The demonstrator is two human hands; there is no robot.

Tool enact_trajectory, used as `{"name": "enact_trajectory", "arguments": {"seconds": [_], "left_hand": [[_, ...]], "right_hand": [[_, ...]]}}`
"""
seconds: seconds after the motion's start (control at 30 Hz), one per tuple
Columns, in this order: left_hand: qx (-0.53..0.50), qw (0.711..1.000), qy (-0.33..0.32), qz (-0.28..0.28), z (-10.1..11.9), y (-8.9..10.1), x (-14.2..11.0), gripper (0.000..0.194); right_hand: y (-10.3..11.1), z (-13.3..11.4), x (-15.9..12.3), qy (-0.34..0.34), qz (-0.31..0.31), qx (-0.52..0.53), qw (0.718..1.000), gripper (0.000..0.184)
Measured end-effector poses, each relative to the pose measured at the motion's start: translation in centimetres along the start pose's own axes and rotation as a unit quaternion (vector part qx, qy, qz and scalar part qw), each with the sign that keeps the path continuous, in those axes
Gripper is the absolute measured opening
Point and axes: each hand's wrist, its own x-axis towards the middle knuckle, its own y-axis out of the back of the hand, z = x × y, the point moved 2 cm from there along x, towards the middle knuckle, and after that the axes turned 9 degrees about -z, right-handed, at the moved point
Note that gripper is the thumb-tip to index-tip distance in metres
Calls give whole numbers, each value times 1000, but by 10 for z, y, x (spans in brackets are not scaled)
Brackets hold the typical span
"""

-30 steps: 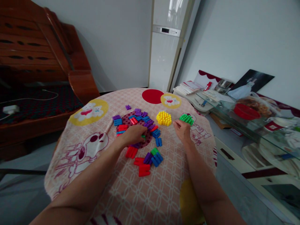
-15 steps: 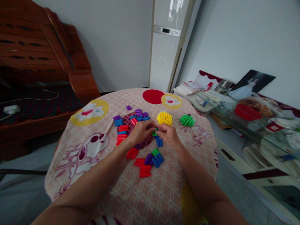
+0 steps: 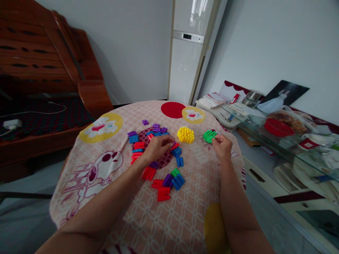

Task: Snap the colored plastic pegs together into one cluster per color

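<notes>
My left hand (image 3: 159,146) is over the middle of the round table, fingers curled with thumb and fingertips close together. Whatever it may hold is hidden. Just beyond those fingertips lie a red block (image 3: 175,146) and blue blocks (image 3: 177,152). Farther right, my right hand (image 3: 222,146) pinches a green block at the near right edge of the green block cluster (image 3: 209,135); the fingers partly cover the piece. Between the hands, toward the back, sits a yellow block cluster (image 3: 185,134).
Red blocks (image 3: 164,194), a purple block (image 3: 167,180) and joined green and blue blocks (image 3: 178,180) lie nearer me. More purple blocks (image 3: 156,126) lie behind my left hand. A patterned cloth (image 3: 148,222) covers the table; a glass shelf (image 3: 275,132) stands right.
My hands were together over a green block. My right hand has moved right to the green cluster, while my left hand stays near the same spot. Red and blue blocks by it are now uncovered.
</notes>
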Motion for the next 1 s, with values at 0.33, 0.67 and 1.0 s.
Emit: {"name": "enact_trajectory", "arguments": {"seconds": [0.33, 0.67, 1.0], "left_hand": [[15, 1000, 11, 4, -7, 4, 1, 23], [49, 951, 31, -302, 10, -1, -11, 13], [158, 908, -38, -387, 26, -40, -18, 17]], "right_hand": [[5, 31, 1, -46, -6, -136, 990, 23], [4, 20, 0, -17, 63, -147, 987, 24], [-42, -26, -17, 88, -40, -94, 991, 21]]}}
